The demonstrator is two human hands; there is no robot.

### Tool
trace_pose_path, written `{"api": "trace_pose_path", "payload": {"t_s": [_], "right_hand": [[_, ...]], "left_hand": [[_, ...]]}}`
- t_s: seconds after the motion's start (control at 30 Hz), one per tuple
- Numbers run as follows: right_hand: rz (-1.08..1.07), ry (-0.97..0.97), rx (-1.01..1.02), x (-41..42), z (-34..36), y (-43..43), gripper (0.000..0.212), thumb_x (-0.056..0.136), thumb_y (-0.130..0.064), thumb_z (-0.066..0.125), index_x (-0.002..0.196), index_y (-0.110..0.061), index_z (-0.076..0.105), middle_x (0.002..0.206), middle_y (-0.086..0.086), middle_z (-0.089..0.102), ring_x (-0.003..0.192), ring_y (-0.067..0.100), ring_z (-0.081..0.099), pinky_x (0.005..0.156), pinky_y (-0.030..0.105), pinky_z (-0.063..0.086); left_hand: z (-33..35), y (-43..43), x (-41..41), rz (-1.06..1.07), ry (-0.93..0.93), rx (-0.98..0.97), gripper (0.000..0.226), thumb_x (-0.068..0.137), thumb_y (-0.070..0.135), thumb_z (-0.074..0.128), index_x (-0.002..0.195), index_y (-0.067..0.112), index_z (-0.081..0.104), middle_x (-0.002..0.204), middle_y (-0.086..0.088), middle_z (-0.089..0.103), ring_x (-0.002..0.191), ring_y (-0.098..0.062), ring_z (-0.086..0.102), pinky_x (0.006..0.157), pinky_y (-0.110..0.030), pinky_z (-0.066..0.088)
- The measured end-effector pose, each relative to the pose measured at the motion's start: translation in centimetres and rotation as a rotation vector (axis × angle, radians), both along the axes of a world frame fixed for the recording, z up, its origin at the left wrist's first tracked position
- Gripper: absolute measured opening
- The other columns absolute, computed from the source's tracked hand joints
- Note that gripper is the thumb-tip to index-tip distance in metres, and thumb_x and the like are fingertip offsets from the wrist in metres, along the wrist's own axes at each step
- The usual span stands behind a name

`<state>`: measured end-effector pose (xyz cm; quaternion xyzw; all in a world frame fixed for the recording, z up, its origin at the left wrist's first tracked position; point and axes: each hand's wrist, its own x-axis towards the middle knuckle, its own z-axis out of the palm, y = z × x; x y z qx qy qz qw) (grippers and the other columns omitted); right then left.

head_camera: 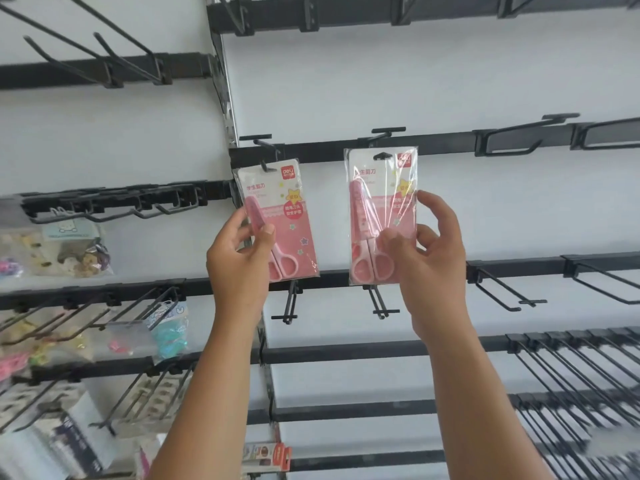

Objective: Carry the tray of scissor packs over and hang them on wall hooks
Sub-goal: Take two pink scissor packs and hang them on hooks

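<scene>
Two packs of pink scissors are held up against the wall rails. My left hand [239, 258] pinches the left scissor pack [281, 216], whose top hole sits on a black wall hook [263, 147]. My right hand [426, 254] grips the right scissor pack [381, 202] by its lower half. That pack's hang hole is just below a second black hook [384, 133]; whether the hook passes through it I cannot tell. The tray is out of view.
Black rails with several empty wire hooks [588, 382] cover the white wall on the right and above. On the left, hooks carry bags of small toys and hair clips [69, 251]. Boxed goods [266, 455] lie low in the middle.
</scene>
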<state>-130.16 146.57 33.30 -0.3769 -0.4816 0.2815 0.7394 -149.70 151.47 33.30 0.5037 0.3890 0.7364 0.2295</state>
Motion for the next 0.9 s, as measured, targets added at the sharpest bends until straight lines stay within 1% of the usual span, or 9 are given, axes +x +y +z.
{"api": "trace_pose_path", "payload": {"t_s": [0.13, 0.17, 0.3, 0.43, 0.53, 0.63, 0.7, 0.8, 0.9], "right_hand": [[-0.039, -0.018, -0.001, 0.5, 0.3, 0.6, 0.053, 0.091, -0.006, 0.065, 0.127, -0.043, 0.056, 0.088, -0.001, 0.074, 0.078, 0.011, 0.074, 0.071, 0.051, 0.063], [-0.048, -0.031, 0.003, 0.6, 0.4, 0.7, 0.053, 0.091, -0.006, 0.065, 0.128, -0.043, 0.056, 0.088, -0.001, 0.075, 0.078, 0.012, 0.075, 0.069, 0.049, 0.064], [-0.095, -0.059, 0.02, 1.2, 0.7, 0.5, 0.054, 0.091, -0.007, 0.063, 0.129, -0.045, 0.056, 0.085, -0.009, 0.074, 0.075, 0.008, 0.074, 0.058, 0.024, 0.057], [-0.109, -0.106, -0.03, 1.8, 0.7, 0.3, 0.057, 0.093, -0.009, 0.059, 0.135, -0.047, 0.054, 0.079, -0.019, 0.067, 0.08, 0.018, 0.072, 0.06, 0.03, 0.058], [-0.114, -0.154, -0.072, 2.1, 0.2, 1.0, 0.056, 0.094, -0.01, 0.058, 0.14, -0.041, 0.054, 0.075, -0.028, 0.065, 0.069, 0.004, 0.068, 0.058, 0.028, 0.058], [-0.117, -0.174, -0.087, 1.9, 0.2, 1.7, 0.056, 0.095, -0.01, 0.057, 0.142, -0.039, 0.053, 0.085, -0.013, 0.067, 0.06, 0.0, 0.062, 0.05, 0.02, 0.052], [-0.123, -0.193, -0.081, 1.7, 0.0, 2.4, 0.055, 0.095, -0.011, 0.057, 0.14, -0.043, 0.052, 0.095, -0.002, 0.069, 0.064, 0.003, 0.066, 0.049, 0.017, 0.051], [-0.152, -0.209, -0.087, 1.6, -0.5, 3.2, 0.051, 0.097, -0.015, 0.057, 0.139, -0.042, 0.051, 0.102, -0.002, 0.07, 0.073, 0.01, 0.07, 0.052, 0.021, 0.055], [-0.161, -0.201, -0.086, 1.6, -0.9, 3.3, 0.047, 0.098, -0.014, 0.056, 0.14, -0.035, 0.051, 0.107, -0.008, 0.069, 0.073, 0.0, 0.07, 0.05, 0.016, 0.051]], "left_hand": [[0.0, 0.2, -0.1, 0.01, -0.001, -0.01, 0.036, 0.094, 0.019, 0.068, 0.126, 0.033, 0.063, 0.104, 0.015, 0.073, 0.081, 0.004, 0.073, 0.07, -0.024, 0.059], [0.0, 0.2, -0.1, 0.016, 0.0, -0.011, 0.036, 0.093, 0.02, 0.068, 0.126, 0.034, 0.062, 0.103, 0.015, 0.073, 0.081, 0.004, 0.073, 0.07, -0.024, 0.059], [0.0, 0.0, 0.0, 0.012, 0.006, -0.006, 0.034, 0.094, 0.019, 0.067, 0.119, 0.041, 0.06, 0.102, 0.015, 0.073, 0.079, 0.003, 0.073, 0.066, -0.023, 0.059], [0.1, -0.1, 0.2, 0.018, 0.007, -0.008, 0.035, 0.094, 0.018, 0.067, 0.111, 0.047, 0.059, 0.098, 0.019, 0.072, 0.075, 0.005, 0.072, 0.062, -0.019, 0.056], [0.1, -0.1, 0.1, 0.033, 0.023, -0.014, 0.035, 0.094, 0.02, 0.067, 0.11, 0.05, 0.061, 0.103, 0.016, 0.073, 0.08, 0.0, 0.074, 0.067, -0.026, 0.06], [0.0, 0.0, 0.0, 0.048, 0.036, -0.024, 0.035, 0.093, 0.021, 0.068, 0.114, 0.049, 0.062, 0.108, 0.013, 0.073, 0.086, -0.005, 0.075, 0.073, -0.033, 0.061], [0.1, -0.1, 0.1, 0.055, 0.05, -0.026, 0.036, 0.094, 0.021, 0.067, 0.11, 0.052, 0.061, 0.107, 0.015, 0.073, 0.085, -0.004, 0.075, 0.071, -0.031, 0.061], [0.2, -0.3, 0.1, 0.065, 0.07, -0.036, 0.036, 0.094, 0.021, 0.067, 0.11, 0.052, 0.06, 0.107, 0.016, 0.072, 0.082, -0.001, 0.074, 0.07, -0.028, 0.061], [0.2, -0.4, 0.0, 0.086, 0.088, -0.041, 0.033, 0.094, 0.023, 0.066, 0.118, 0.046, 0.061, 0.108, 0.015, 0.072, 0.082, -0.002, 0.074, 0.071, -0.03, 0.061]]}}
